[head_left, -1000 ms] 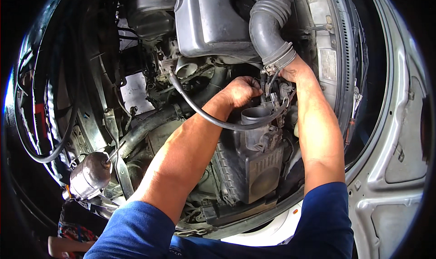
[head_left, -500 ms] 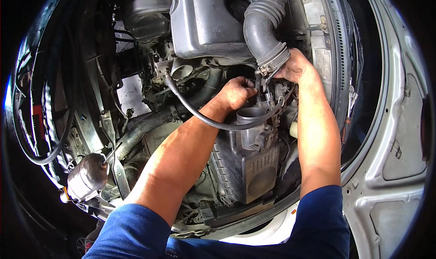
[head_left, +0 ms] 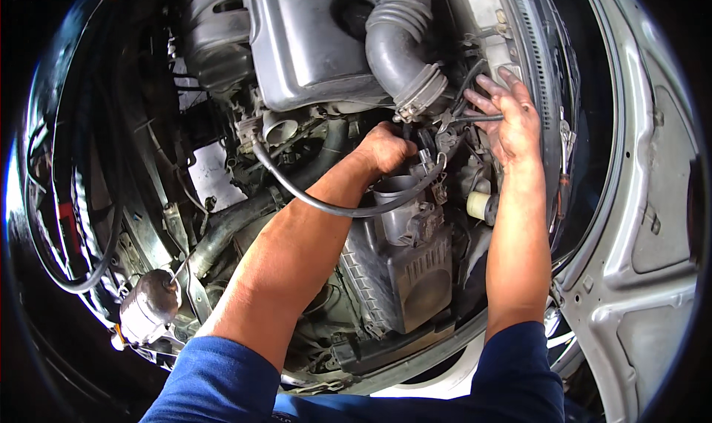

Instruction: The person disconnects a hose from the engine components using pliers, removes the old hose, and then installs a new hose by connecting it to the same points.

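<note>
My left hand (head_left: 387, 148) reaches in below the ribbed intake hose (head_left: 404, 52), beside its clamped end. Its fingers are curled and their tips hidden, so what they grip does not show. To the right, my right hand (head_left: 513, 122) is raised with fingers spread. A thin black rod or hose (head_left: 480, 117) crosses in front of those fingers; no grip on it shows. Under my left hand, the black air filter housing (head_left: 404, 274) has an open round neck (head_left: 397, 187). A black cable (head_left: 326, 202) arcs across my left forearm to that neck.
A grey engine cover (head_left: 315, 44) fills the top middle. At lower left stands a rounded metal canister (head_left: 150, 304). A pale cylindrical cap (head_left: 480, 205) sits close to my right forearm. Wrenches (head_left: 566, 145) lie along the right edge, near the silver hood panel (head_left: 630, 304).
My right hand has come away from the intake hose's clamped end, moved right and spread its fingers. My left hand stays low by the hose. The whole view has shifted slightly.
</note>
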{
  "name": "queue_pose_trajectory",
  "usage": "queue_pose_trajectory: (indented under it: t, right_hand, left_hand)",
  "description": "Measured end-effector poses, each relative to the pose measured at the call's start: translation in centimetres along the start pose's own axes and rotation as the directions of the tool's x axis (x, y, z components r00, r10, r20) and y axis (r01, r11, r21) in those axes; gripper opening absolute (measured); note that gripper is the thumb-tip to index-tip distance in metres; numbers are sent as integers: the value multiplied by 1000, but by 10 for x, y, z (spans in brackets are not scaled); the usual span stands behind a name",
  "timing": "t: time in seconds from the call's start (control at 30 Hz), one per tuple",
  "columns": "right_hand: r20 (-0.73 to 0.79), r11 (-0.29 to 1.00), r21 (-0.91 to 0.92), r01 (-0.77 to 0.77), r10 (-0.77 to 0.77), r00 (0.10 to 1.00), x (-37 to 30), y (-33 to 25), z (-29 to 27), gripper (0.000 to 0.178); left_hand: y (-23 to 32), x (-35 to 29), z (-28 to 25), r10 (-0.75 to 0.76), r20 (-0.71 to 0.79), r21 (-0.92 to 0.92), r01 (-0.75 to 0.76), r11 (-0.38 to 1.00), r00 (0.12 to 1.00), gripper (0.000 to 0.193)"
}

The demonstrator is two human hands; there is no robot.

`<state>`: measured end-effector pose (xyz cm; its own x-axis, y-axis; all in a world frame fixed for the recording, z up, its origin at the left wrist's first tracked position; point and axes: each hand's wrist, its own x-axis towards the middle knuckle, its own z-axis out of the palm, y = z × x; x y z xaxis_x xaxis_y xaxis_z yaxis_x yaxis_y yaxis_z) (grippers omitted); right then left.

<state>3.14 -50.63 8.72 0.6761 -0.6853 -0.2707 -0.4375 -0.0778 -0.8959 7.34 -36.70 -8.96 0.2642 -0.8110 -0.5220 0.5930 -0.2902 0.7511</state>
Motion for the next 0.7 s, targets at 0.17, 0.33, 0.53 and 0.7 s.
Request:
queue_pose_trajectory:
  t: [0.17, 0.33, 0.53, 0.7]
  right_hand:
    - [-13, 960, 188, 208, -210, 978, -33, -9, -22, 55]
    - [-13, 921, 356, 160, -166, 986, -34, -8, -28, 45]
    - [76, 964, 253, 75, -97, 992, 5, 8, -5, 36]
    - [202, 976, -16, -218, 216, 955, 40, 24, 14, 41]
  left_hand:
    - [2, -1, 2, 53, -26, 45, -52, 998, 998, 52]
    - [-12, 6, 3, 77, 61, -227, -61, 972, 995, 44]
    - [-31, 12, -2, 72, 66, -401, -40, 915, 995, 29]
    - [-33, 14, -2, 50, 81, -505, -2, 863, 995, 18]
